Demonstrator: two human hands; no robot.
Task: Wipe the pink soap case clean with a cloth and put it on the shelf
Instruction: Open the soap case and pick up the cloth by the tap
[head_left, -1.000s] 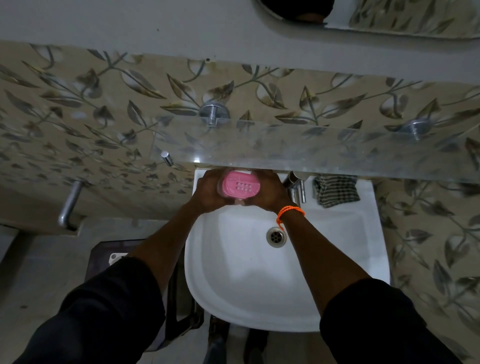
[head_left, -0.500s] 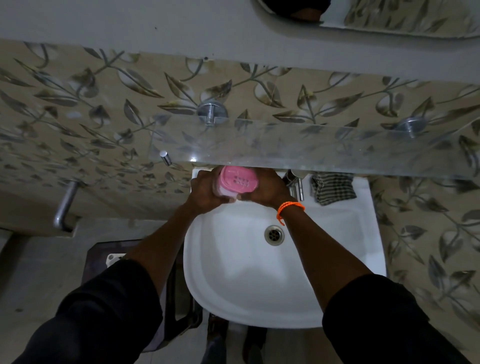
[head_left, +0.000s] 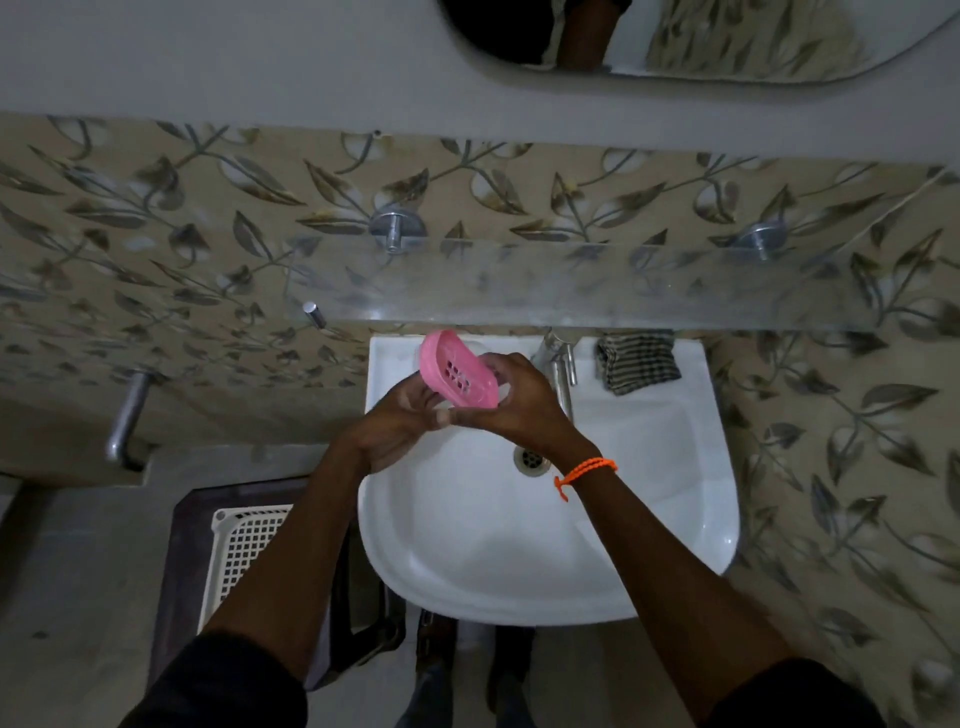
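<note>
The pink soap case (head_left: 457, 370) is an oval tray with drain holes, held tilted over the back of the white sink (head_left: 649, 519). My right hand (head_left: 511, 402) grips its right end, fingers curled round the edge. My left hand (head_left: 397, 415) holds it from below on the left side. A striped dark cloth (head_left: 636, 359) lies crumpled on the sink's back right corner, apart from both hands. The glass shelf (head_left: 571, 291) runs along the wall just above the sink.
A chrome tap (head_left: 558, 364) stands right of the soap case. The drain (head_left: 531, 460) sits mid-basin. A white perforated basket (head_left: 244, 551) is on a dark stand at lower left. A metal wall bar (head_left: 124, 415) projects at left. A mirror (head_left: 727, 36) hangs above.
Both hands have drawn the soap case toward me and away from under the shelf, tilting it so its holed inside faces up and right.
</note>
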